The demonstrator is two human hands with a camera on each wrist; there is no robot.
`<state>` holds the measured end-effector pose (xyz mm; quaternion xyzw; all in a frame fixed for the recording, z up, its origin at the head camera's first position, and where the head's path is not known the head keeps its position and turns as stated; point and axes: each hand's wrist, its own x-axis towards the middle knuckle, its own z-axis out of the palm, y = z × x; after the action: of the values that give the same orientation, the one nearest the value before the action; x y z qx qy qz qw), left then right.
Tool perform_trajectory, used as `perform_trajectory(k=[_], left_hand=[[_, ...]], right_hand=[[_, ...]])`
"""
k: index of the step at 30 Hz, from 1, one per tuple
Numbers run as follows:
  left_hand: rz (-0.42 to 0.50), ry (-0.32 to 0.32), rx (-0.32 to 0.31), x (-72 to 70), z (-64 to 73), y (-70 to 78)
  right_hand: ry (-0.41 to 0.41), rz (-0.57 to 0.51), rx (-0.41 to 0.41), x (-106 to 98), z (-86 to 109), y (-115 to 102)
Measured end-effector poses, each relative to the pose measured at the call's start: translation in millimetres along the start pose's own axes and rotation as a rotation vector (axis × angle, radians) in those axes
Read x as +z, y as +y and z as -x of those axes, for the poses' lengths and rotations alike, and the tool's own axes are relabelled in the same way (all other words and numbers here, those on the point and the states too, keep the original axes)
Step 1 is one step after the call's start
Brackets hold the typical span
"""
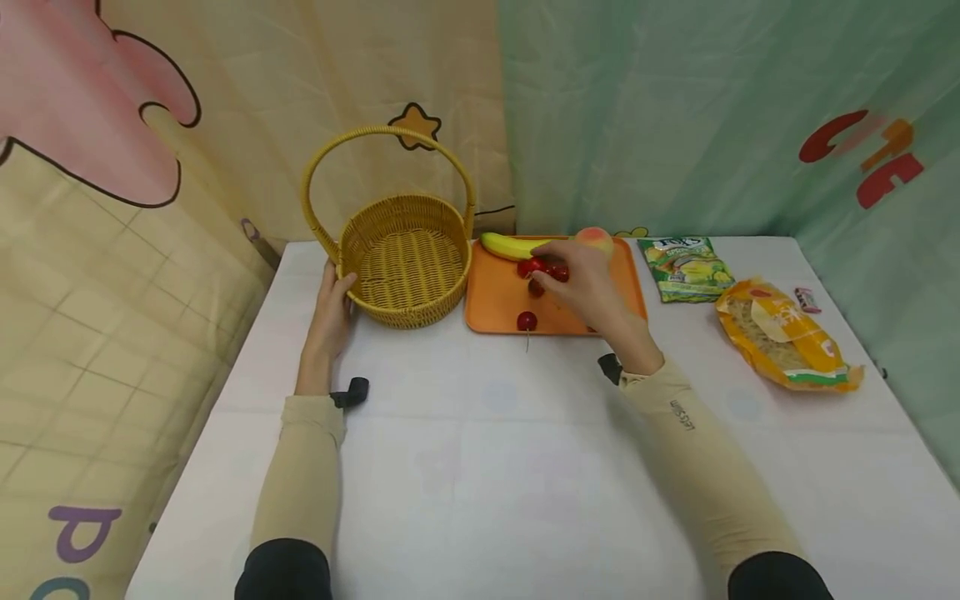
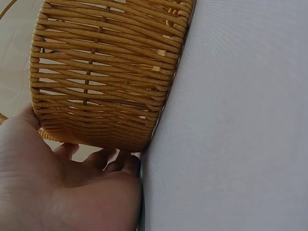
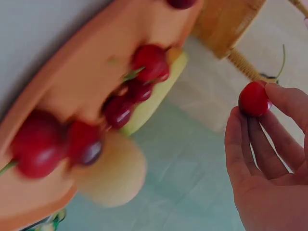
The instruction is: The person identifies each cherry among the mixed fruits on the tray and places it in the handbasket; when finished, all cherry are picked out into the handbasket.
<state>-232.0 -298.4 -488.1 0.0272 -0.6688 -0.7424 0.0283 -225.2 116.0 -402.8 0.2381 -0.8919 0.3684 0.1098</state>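
Observation:
My left hand (image 1: pixel 330 312) grips the left side of a yellow woven basket (image 1: pixel 405 312), with its thumb at the rim. In the left wrist view the fingers lie against the basket's wicker wall (image 2: pixel 106 72), partly hidden behind it. My right hand (image 1: pixel 588 283) is over an orange tray (image 1: pixel 495 300), pinching a red cherry (image 3: pixel 255 98) by thumb and fingertips, its stem pointing up in the right wrist view. More cherries lie on the tray, one (image 1: pixel 527 321) near its front edge. A banana (image 1: pixel 510 246) and a peach (image 1: pixel 594 239) sit at the back, partly covered by the hand.
Right of the tray lie a green snack bag (image 1: pixel 686 268), a yellow-orange bag (image 1: pixel 787 337) and a small pink packet (image 1: pixel 807 300). The basket's tall handle (image 1: pixel 386 131) arches above it. Printed curtains (image 1: pixel 675 108) hang behind the white table (image 1: pixel 465 467).

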Motion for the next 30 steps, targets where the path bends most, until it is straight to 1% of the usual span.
perform_trajectory(k=[4,8,13,16,18,20,22,26,27,30], left_hand=[[0.007,-0.002,0.015,-1.1,-0.2,-1.6],[0.02,-0.008,0.019,-1.9,1.5,0.1],[0.034,-0.028,0.032,0.0,8.5,9.6],[0.04,-0.038,0.023,2.7,11.7,15.5],[0.045,-0.039,0.019,4.1,13.1,18.2],[0.043,-0.032,0.017,4.6,14.1,20.5],[0.041,-0.029,0.015,4.6,14.7,21.7],[0.034,-0.028,0.017,4.7,15.2,22.3],[0.034,-0.032,0.019,4.7,15.0,22.3],[0.036,-0.032,0.016,4.9,15.0,22.7]], right_hand=[[-0.048,-0.038,-0.007,16.5,-19.2,-24.4],[-0.071,-0.083,-0.03,34.6,-35.1,-44.2],[-0.091,-0.127,-0.081,53.1,-52.0,-73.2],[-0.092,-0.14,-0.108,59.3,-58.2,-87.4],[-0.086,-0.147,-0.111,62.2,-60.9,-94.1],[-0.086,-0.149,-0.112,65.1,-62.4,-97.9],[-0.104,-0.135,-0.097,67.1,-62.0,-99.1],[-0.132,-0.127,-0.07,67.3,-54.4,-92.7],[-0.129,-0.13,-0.063,65.8,-51.2,-89.8],[-0.084,-0.148,-0.057,60.1,-39.4,-77.1]])
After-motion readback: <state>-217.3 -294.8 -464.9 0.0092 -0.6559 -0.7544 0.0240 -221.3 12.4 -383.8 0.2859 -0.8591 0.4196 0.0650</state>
